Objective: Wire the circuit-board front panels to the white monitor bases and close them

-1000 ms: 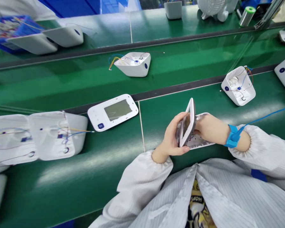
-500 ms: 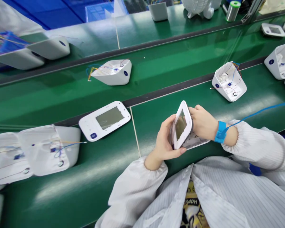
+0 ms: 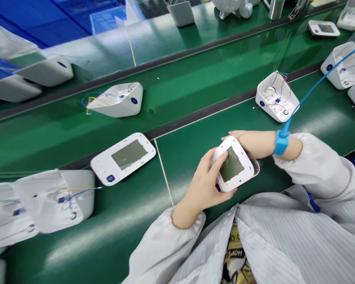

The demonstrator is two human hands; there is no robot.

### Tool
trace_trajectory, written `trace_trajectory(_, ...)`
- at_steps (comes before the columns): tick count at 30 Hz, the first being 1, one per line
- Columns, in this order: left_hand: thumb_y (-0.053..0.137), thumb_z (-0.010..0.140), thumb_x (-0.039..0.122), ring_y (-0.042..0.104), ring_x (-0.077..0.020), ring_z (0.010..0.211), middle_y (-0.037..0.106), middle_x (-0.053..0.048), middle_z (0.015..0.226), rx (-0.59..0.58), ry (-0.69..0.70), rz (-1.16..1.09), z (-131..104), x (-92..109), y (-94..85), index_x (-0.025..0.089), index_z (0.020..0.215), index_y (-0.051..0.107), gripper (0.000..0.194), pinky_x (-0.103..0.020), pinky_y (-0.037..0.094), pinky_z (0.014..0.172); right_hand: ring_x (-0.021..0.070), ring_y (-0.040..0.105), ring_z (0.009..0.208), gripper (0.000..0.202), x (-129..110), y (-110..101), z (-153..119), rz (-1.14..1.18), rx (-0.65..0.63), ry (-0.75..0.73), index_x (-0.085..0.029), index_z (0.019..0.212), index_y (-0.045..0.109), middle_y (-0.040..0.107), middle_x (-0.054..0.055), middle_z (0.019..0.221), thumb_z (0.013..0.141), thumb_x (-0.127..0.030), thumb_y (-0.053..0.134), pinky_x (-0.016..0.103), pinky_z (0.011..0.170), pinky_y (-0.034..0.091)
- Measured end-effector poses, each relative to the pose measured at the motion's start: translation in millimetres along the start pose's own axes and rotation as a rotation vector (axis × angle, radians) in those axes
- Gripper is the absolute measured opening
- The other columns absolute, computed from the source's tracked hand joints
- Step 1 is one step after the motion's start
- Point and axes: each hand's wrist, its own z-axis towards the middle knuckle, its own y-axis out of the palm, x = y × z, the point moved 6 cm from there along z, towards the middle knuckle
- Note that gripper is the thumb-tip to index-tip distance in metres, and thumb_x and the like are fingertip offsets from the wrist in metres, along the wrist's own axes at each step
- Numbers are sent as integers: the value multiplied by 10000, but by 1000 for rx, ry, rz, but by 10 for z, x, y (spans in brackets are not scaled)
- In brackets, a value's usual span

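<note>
My left hand [image 3: 208, 179] grips a white front panel [image 3: 245, 173] with a grey screen, thumb and fingers at its edges and one finger over its face. The panel lies nearly flat above another white shell, whose rim shows at its right. My right hand [image 3: 248, 142], with a blue wrist strap [image 3: 281, 142], is at the panel's far right edge; its fingertips are partly hidden behind the panel, so what they hold cannot be made out. To the left, another white panel [image 3: 122, 158] with a screen lies face up on the green bench [image 3: 130, 236].
Open white housings with wires lie at the lower left [image 3: 83, 197], on the green belt [image 3: 130, 100] and right of centre [image 3: 276, 96]. More housings are at the far right [image 3: 341, 65]. A blue cord runs from the wrist strap to the upper right.
The held panel has turned from steeply tilted to nearly flat, its screen now facing up. My right hand has moved behind its far edge. The housing on the belt has shifted left in view.
</note>
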Motion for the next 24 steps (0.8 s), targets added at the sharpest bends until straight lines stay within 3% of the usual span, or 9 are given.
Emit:
trace_trajectory(2,738,749,423,397,-449,1410,324,-246,1524,-57,-4,35,6,19,19,200,1552,253,964,-606,431,1089,206,668,1145,205,96,-119,-146,327,-75,-45,-205,976,793,713,43,1277,916,-197,596,330,1011,504)
trace_trajectory(3,741,749,431,393,-454,1411,326,-249,1528,-83,-3,51,13,24,26,200,1551,259,964,-611,426,1090,203,679,1124,215,172,-175,-224,475,-40,-3,-202,985,792,720,43,1265,929,-247,589,327,989,518)
trace_trajectory(6,765,728,452,400,-478,1392,334,-250,1545,-149,-9,95,48,19,32,215,1545,289,975,-646,407,1082,216,711,1031,320,423,-177,-486,699,251,286,-212,1070,774,774,44,1107,916,-438,608,358,915,560)
trace_trajectory(8,798,695,469,405,-492,1382,334,-249,1560,-187,-20,119,73,-3,40,229,1542,305,1009,-661,396,1078,230,727,956,425,463,12,-641,720,337,456,-205,1068,775,787,57,1009,922,-547,569,378,858,581)
trace_trajectory(10,824,664,526,406,-500,1378,320,-246,1578,-218,-32,137,91,-35,71,247,1544,304,1060,-667,391,1073,246,732,922,529,396,235,-736,721,331,534,-206,1022,789,789,65,965,944,-633,487,391,829,590)
trace_trajectory(15,722,542,854,321,-573,1401,217,-315,1604,-198,-26,156,108,-150,197,176,1587,189,1355,-740,271,1090,270,704,1076,541,149,462,-881,735,375,513,-267,1199,745,771,35,1128,1002,-613,379,436,938,567)
trace_trajectory(19,689,571,861,377,-551,1355,245,-304,1595,-160,-40,161,112,-202,292,190,1593,184,1322,-687,326,1050,292,679,1154,503,20,618,-967,729,472,564,-242,1305,680,728,83,1250,963,-565,502,475,976,555)
trace_trajectory(21,681,599,848,421,-532,1315,294,-309,1567,-84,-128,191,96,-168,315,171,1587,204,1289,-663,357,1024,305,660,1190,574,-28,757,-968,702,566,615,-240,1394,602,674,114,1343,924,-568,573,502,983,555)
trace_trajectory(24,657,634,846,451,-546,1266,321,-355,1529,79,-367,267,-26,-65,332,96,1575,224,1279,-667,383,976,340,569,1304,762,-56,885,-885,581,709,605,-232,1518,437,547,153,1485,864,-554,658,559,1024,515)
